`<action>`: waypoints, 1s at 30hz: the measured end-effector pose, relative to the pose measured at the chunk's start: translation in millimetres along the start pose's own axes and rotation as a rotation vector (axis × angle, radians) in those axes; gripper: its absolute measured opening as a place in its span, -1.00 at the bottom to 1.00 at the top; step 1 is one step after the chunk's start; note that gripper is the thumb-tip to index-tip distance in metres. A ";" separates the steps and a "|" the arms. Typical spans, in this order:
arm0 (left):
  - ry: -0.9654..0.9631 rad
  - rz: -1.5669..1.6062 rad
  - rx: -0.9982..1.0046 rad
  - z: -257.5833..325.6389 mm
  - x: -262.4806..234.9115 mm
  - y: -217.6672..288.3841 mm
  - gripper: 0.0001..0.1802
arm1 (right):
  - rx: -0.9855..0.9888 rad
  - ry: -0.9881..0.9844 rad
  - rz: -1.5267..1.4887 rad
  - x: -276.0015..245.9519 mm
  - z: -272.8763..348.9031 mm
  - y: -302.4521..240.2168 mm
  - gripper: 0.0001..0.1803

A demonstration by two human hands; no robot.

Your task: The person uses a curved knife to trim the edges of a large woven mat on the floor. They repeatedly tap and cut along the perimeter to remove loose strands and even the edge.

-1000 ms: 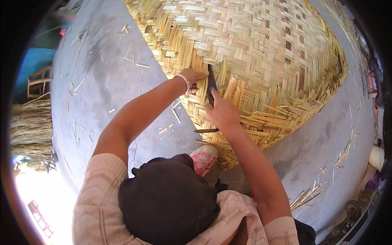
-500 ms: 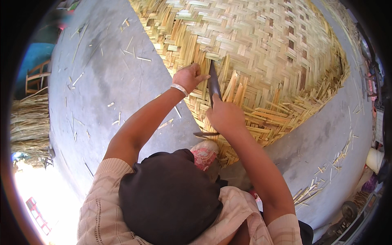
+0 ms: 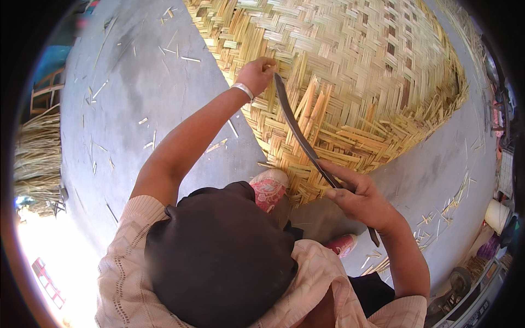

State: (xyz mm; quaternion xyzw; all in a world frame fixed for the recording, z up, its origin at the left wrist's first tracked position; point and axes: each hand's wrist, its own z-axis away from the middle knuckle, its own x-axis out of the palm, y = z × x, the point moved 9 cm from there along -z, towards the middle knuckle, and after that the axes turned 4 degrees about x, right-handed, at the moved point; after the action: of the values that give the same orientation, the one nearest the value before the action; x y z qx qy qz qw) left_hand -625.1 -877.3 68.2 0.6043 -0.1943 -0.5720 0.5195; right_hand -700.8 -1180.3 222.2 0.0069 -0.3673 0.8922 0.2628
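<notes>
A large woven mat point(image 3: 328, 49) of pale yellow and brown split strips lies on the floor ahead of me, its near corner full of loose strip ends. My left hand point(image 3: 257, 75) is closed in a pinch over the mat's left part; what its fingertips hold is too small to make out. In my right hand point(image 3: 361, 199), off the mat's near edge, is a long dark curved knife point(image 3: 296, 128). The knife slants up and left across the mat, and its far tip comes close to my left fingers. Its other end sticks out below my right palm.
My patterned pink shoes point(image 3: 268, 191) are at the mat's near corner. Cut strip scraps point(image 3: 190, 59) are scattered over the grey concrete floor point(image 3: 126, 82). A bundle of dry stalks point(image 3: 38, 158) stands at the far left. A white bucket-like container point(image 3: 499, 215) is among clutter at the right.
My right hand has pulled back toward me and right with the knife, off the mat. My left hand has moved slightly up, its fingers now pinched together.
</notes>
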 end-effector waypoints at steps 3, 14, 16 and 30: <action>-0.322 0.343 -0.212 2.9 31.5 0.3 -0.52 | -0.035 -0.098 -0.114 24.0 3.4 -13.3 -0.37; -0.654 0.505 -0.451 26.5 53.8 -7.5 -0.72 | 0.029 -0.084 -0.124 44.8 -11.6 -9.2 -0.36; -0.561 0.462 -0.438 25.8 51.1 -10.7 -0.71 | 0.028 -0.040 -0.091 39.9 -18.1 -3.9 -0.36; -0.296 0.533 -0.359 43.5 31.0 -10.2 -0.74 | 0.005 0.256 0.149 -16.7 -93.2 3.9 -0.44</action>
State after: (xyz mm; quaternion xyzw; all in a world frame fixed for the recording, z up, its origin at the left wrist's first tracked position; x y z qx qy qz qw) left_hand -659.3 -916.7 52.8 0.3421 -0.3149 -0.5226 0.7146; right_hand -671.4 -1129.0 148.3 -0.1337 -0.3278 0.9037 0.2406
